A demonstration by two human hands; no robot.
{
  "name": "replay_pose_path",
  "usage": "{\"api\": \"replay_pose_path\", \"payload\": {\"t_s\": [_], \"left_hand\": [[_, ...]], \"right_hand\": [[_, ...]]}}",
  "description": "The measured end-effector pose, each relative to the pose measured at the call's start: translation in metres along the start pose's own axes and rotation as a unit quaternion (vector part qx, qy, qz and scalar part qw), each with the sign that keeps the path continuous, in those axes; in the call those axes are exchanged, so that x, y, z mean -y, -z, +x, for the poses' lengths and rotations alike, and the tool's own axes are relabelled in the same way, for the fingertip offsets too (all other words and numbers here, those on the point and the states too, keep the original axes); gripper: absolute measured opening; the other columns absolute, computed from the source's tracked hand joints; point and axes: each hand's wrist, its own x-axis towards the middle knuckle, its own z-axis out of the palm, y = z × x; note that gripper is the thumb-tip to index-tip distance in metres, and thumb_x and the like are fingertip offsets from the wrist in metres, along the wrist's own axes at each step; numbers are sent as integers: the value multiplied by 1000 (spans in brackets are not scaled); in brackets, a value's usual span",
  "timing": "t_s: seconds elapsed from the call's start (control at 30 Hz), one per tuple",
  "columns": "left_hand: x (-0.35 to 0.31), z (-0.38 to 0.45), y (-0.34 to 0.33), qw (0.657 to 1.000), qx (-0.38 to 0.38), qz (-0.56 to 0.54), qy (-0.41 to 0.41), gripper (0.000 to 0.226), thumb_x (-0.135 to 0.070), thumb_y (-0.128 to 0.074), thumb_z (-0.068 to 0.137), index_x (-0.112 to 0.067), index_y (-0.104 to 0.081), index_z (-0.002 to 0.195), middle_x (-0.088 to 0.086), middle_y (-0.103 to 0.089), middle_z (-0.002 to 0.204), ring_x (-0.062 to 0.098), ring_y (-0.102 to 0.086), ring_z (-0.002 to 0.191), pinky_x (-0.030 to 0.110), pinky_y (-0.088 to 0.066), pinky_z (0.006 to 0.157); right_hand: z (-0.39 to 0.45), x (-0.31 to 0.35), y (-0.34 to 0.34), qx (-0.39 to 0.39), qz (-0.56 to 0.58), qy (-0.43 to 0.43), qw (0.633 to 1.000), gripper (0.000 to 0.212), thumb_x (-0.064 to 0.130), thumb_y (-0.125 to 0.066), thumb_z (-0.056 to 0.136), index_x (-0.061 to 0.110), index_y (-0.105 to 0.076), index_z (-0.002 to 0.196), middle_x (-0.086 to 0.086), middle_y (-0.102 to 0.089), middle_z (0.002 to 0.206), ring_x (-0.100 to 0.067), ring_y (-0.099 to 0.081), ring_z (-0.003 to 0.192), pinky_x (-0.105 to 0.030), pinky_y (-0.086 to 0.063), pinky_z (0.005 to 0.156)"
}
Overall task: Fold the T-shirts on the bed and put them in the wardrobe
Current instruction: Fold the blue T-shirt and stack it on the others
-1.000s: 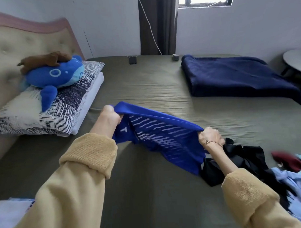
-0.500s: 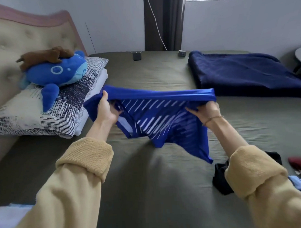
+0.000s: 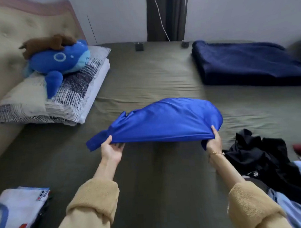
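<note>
An olive-sheeted bed (image 3: 145,76) fills a grey-walled room, with a padded headboard (image 3: 12,38) at its left and a dark curtain (image 3: 166,16) behind its far edge. A blue T-shirt (image 3: 165,120) is held billowing above the middle of the bed; half a second ago it was stretched upright between the hands with its white-striped side toward the camera, and it has since been flung forward so that a plain blue side is uppermost and the cloth is ballooned with air. The move is judged to be the spreading-out that comes before folding: the shirt is not yet laid flat on the bed, and no fold has been made in it.

The near edge of the shirt is gripped at both ends. The left hand (image 3: 111,149) is closed on the cloth with its thumb on top and its fingers curled beneath; the right hand (image 3: 214,142) is clenched on the opposite corner. The body of the shirt is carried beyond the hands, toward the far side of the bed.

A folded white garment (image 3: 20,208) is seen at the bed's near left corner, and a heap of dark and pale clothes (image 3: 264,159) at its near right, so more folding is judged to remain. No wardrobe is in view.
</note>
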Motion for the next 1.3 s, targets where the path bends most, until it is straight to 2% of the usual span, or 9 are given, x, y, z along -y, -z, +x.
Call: {"api": "replay_pose_path", "payload": {"t_s": [0.17,0.27,0.43,0.53,0.73,0.87,1.07,1.2,1.3], "left_hand": [[58,1,97,982,-168,44,69,18,-4,-37,99,-10,-51,89,15,-46,141,22,-55,84,42,-37,104],[84,-9,144,962,-256,55,82,32,1,-35,98,-5,-47,127,17,-48,136,32,-51,122,42,-39,102],[103,-25,181,914,-386,100,70,44,5,-37,95,-4,-42,137,17,-53,131,30,-58,95,34,-47,62],[110,-29,183,874,-439,193,81,41,-4,-35,99,-5,-40,140,12,-46,141,32,-49,124,39,-47,96],[112,-44,176,785,-459,416,26,68,6,-63,80,3,-30,139,24,-37,142,39,-41,128,43,-39,102],[124,-42,166,715,-392,574,-78,89,4,-70,74,-11,-20,147,18,-11,154,37,-22,137,50,-19,109],[165,-40,140,597,-294,745,-49,64,-3,-76,68,-11,-47,124,14,-8,153,32,-5,142,64,7,109],[195,-41,118,549,-229,800,-75,59,-2,-73,71,-15,-47,122,11,-21,146,30,-18,136,63,3,111],[218,-43,97,559,-161,807,-100,56,3,-64,75,-16,-44,123,7,-31,133,26,-29,123,44,-27,104]], "right_hand": [[-31,-90,30,-15,-265,-76,961,59,-9,-32,89,15,-43,141,-20,-44,139,-38,-48,120,-37,-37,102],[-53,-118,51,-15,-390,-72,918,58,-8,-32,86,24,-60,125,-15,-47,135,-35,-49,118,-40,-36,99],[-74,-138,70,8,-580,-49,813,46,3,-38,93,34,-64,115,-3,-48,127,-21,-40,121,-36,-25,98],[-76,-135,75,-16,-652,-44,757,41,9,-40,94,36,-61,118,-1,-50,122,-18,-38,119,-35,-24,99],[-73,-139,90,46,-722,-82,685,34,13,-49,90,29,-59,118,-2,-48,128,-18,-37,125,-41,-25,103],[-74,-147,100,42,-722,-120,681,28,9,-48,84,25,-60,103,0,-59,116,-18,-45,118,-41,-23,103],[-63,-143,112,-9,-650,-110,752,20,8,-44,83,18,-61,85,-3,-65,93,-22,-58,94,-36,-26,89],[-42,-139,122,-23,-578,-24,816,25,7,-48,86,14,-57,109,-10,-55,115,-28,-54,109,-39,-35,89],[-21,-131,131,-13,-554,53,831,42,3,-56,81,12,-46,121,-15,-37,132,-35,-53,109,-43,-43,85]]}}
